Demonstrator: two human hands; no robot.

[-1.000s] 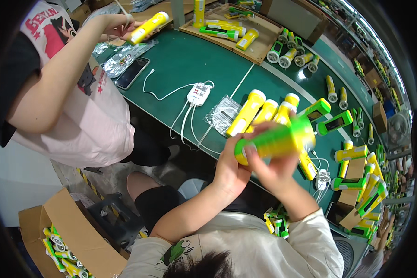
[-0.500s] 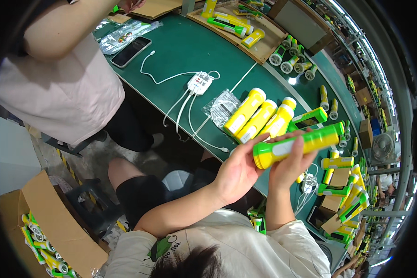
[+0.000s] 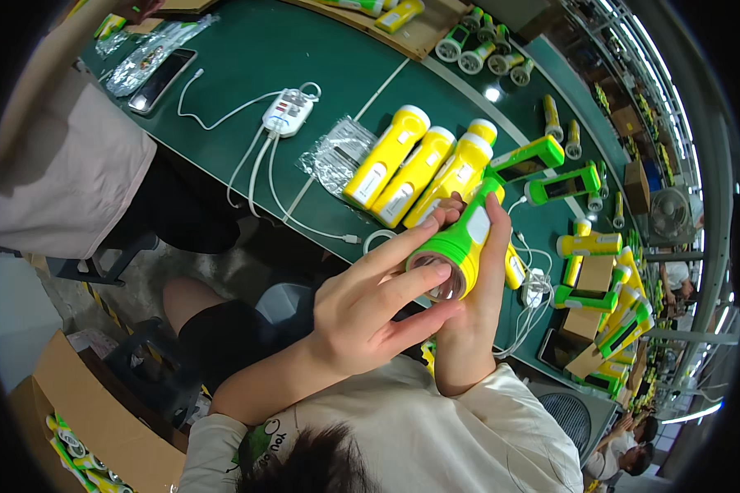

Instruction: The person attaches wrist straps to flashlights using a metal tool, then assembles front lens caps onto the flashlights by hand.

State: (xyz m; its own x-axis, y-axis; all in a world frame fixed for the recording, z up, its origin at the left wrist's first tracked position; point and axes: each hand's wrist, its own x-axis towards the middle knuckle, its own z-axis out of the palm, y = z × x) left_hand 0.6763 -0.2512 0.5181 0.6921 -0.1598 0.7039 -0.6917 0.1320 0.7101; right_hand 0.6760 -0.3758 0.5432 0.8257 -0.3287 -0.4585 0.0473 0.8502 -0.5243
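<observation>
A yellow and green flashlight is held over the table's near edge, tilted so that its clear lens end points toward me. My right hand wraps its body from the right, the thumb along the side by a white label. With my left hand I grasp the head: one finger runs along its left side, others lie across the lens and lower rim. Just behind, several yellow flashlights lie side by side on the green table. Green-sided flashlights lie to their right, one with a cable.
A white charging hub with cables and a clear plastic bag lie left of the flashlights. A phone lies near a person on my left. Cardboard boxes with flashlights stand lower left and right. A wooden tray stands behind.
The flashlight has turned from lying sideways to pointing its lens toward me. My left fingers have moved onto the lens. The whole view has shifted, with the table lying higher and further left.
</observation>
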